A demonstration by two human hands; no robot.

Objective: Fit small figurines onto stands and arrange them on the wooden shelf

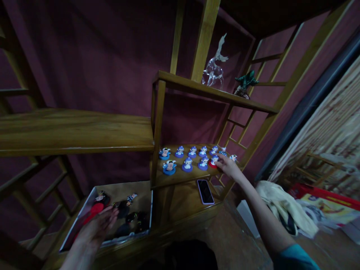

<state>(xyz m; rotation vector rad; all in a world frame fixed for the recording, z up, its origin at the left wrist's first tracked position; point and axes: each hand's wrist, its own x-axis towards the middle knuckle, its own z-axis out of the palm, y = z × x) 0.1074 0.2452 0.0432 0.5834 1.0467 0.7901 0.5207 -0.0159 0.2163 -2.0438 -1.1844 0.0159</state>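
My right hand [227, 165] reaches onto the small wooden shelf, its fingers closed on a white-and-purple figurine with a red base [214, 161]. Beside it, more purple-based figurines [187, 164] stand upright in two rows. At the left end of the rows are figurines on blue bases [169, 167], and another small one [223, 150] is partly behind my right hand. My left hand [98, 225], slightly blurred, hangs over the near left part of an open box [95, 189], fingers stretched out with nothing visible in them. Dark figurines [132, 198] and a red item [94, 210] lie inside the box.
A phone [206, 192] lies on the lower ledge beneath the figurines. Above, the upper shelf [219, 95] carries a clear deer ornament [214, 71] and a green ornament [245, 83]. A wooden post [158, 131] separates the shelf sections. Cloth [284, 210] and boxes lie on the floor at right.
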